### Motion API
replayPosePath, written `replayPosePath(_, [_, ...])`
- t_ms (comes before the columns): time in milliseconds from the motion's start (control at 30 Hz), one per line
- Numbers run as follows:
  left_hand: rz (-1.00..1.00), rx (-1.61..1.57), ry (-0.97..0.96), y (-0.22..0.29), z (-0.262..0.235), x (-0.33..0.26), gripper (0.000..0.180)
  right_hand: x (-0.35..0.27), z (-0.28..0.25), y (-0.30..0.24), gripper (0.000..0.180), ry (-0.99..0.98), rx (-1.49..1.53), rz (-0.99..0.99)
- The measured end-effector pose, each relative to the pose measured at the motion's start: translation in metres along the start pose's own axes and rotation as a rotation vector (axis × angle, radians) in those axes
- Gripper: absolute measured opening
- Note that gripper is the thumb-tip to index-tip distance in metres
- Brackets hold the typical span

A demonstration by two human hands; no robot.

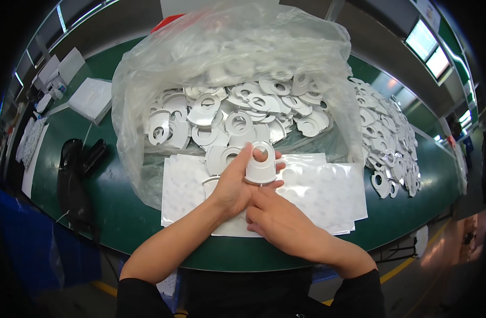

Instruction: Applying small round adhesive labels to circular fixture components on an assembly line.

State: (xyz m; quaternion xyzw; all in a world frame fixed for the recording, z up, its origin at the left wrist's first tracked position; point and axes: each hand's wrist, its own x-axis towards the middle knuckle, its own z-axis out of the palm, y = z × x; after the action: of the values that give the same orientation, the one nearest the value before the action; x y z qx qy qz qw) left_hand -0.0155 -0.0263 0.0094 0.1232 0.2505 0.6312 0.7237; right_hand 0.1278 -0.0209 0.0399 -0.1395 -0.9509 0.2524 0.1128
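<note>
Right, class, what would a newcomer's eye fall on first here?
Probably the big crumpled translucent plastic bag at the back, open around a heap of white holed pieces. Next, the rounded white ring-topped piece held in the left hand, near the centre. A second heap of such pieces lies right of the bag, on the green table.

L hand (235, 183) full w/ white part (261, 176); R hand (277, 214) tight on its nr side, crowding approach. Just L of L hand: loose ring part (215, 161) in way. Beyond: heap in plastic bag (232, 47) blocks, bag walls up both sides. R of R hand: flat white sheets (327, 185), passable over top; then green tabletop (402, 220) lane, 2nd heap (383, 140) farther out. Far L: tabletop gap betw. bag & black object (73, 183).
</note>
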Motion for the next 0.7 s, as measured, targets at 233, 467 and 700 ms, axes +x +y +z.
replayPosePath(233, [-0.058, 0.216, 0.007, -0.001, -0.006, 0.001, 0.054, -0.001, -0.01, -0.005, 0.015, -0.051, -0.052, -0.041])
replayPosePath(467, [-0.018, 0.277, 0.057, -0.003, 0.001, -0.001, 0.062, -0.011, -0.071, 0.023, 0.016, 0.035, 0.365, -0.095])
replayPosePath(700, [-0.072, 0.312, 0.036, -0.002, 0.002, -0.005, 0.063, 0.006, -0.034, 0.054, 0.01, 0.541, 0.895, 0.325])
